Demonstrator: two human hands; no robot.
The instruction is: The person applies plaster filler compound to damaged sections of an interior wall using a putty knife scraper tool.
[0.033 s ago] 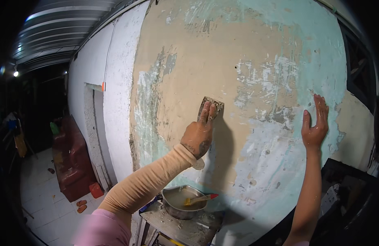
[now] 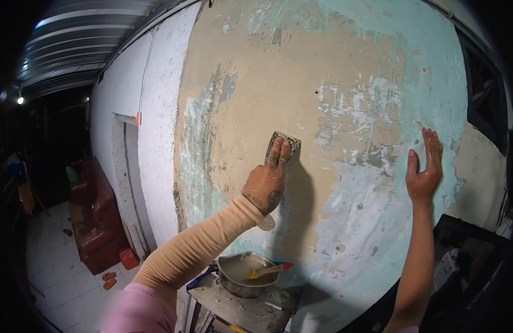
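Observation:
My left hand point(image 2: 266, 180) grips a scraper point(image 2: 284, 145) whose flat blade is caked with crumbly residue. Two fingers lie stretched along the blade's back and press it to the wall point(image 2: 267, 77); the palm and wrist hide the handle. A tan sleeve covers that forearm. Farther right, my right hand point(image 2: 424, 176) rests on the green-painted part of the wall, fingers extended and thumb apart, holding nothing. Beige base shows over much of the wall, with scratched green and white paint left in patches.
Below my left arm, a metal pan point(image 2: 246, 284) of cloudy liquid holds a paintbrush point(image 2: 269, 271), on a debris-strewn stepladder top point(image 2: 239, 311). A dark red sofa-like piece point(image 2: 98, 222) and orange slippers point(image 2: 109, 281) are at left. Dark furniture point(image 2: 462, 244) stands low at right.

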